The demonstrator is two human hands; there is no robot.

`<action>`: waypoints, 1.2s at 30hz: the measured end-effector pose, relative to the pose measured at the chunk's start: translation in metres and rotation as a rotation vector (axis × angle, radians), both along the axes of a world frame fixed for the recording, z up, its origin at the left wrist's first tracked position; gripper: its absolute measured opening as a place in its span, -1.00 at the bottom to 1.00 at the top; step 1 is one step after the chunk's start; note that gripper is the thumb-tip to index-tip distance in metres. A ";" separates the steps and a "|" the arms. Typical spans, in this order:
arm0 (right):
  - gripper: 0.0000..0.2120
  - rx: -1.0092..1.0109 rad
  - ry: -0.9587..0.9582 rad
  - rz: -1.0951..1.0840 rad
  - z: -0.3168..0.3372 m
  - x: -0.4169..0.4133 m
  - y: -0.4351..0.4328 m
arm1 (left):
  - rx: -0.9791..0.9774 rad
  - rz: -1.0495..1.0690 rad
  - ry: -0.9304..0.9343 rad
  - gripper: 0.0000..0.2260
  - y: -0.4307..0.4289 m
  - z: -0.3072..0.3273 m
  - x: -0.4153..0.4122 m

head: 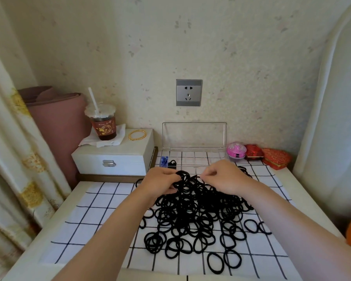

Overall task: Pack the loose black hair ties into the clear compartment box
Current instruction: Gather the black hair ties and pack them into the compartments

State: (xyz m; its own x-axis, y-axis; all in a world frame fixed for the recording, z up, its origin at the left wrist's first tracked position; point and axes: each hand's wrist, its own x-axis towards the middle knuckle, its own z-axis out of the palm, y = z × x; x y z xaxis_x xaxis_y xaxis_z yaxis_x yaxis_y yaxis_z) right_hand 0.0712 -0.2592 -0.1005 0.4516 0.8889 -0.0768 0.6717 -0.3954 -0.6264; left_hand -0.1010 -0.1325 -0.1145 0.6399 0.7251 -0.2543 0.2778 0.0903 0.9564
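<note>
Beside the open compartment box [194,157], the left hand [160,182] grips a bunch of hair ties [197,211] while the right hand [225,177] pinches another, probably gathering a batch.

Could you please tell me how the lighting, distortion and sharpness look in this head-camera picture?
Head view: soft, even light, no hard shadows; the wide lens bends the curtain at left; the clear compartment box nearly vanishes against the wall; the left hand and right hand on the hair ties look slightly soft.
</note>
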 end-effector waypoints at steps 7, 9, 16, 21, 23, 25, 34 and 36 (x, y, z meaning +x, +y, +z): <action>-0.55 -0.436 -0.393 0.060 -0.005 -0.011 -0.010 | 0.112 -0.025 0.059 -0.86 -0.003 -0.006 0.006; -0.50 -0.466 -0.277 0.099 -0.005 -0.012 -0.009 | 0.138 -0.035 0.072 -0.85 -0.004 -0.006 0.005; -0.72 -0.369 -0.226 0.138 -0.011 -0.003 -0.001 | 0.194 -0.035 0.075 -0.82 -0.003 -0.004 0.002; -0.76 -0.180 -0.165 0.073 -0.008 0.007 0.003 | 0.238 -0.002 0.073 -0.86 -0.001 -0.002 0.001; -0.83 -0.123 -0.100 0.063 -0.007 0.007 0.003 | 0.259 0.008 0.071 -0.86 0.000 -0.002 0.001; -0.87 -0.090 -0.064 0.063 -0.006 0.005 0.003 | 0.265 0.020 0.070 -0.84 0.001 -0.002 0.001; -0.92 0.100 0.149 -0.026 0.003 0.004 0.007 | 0.293 0.139 0.074 -0.76 0.006 -0.005 0.001; -0.91 0.098 0.108 -0.059 0.002 0.003 0.008 | 0.280 0.135 0.063 -0.71 0.005 -0.007 0.002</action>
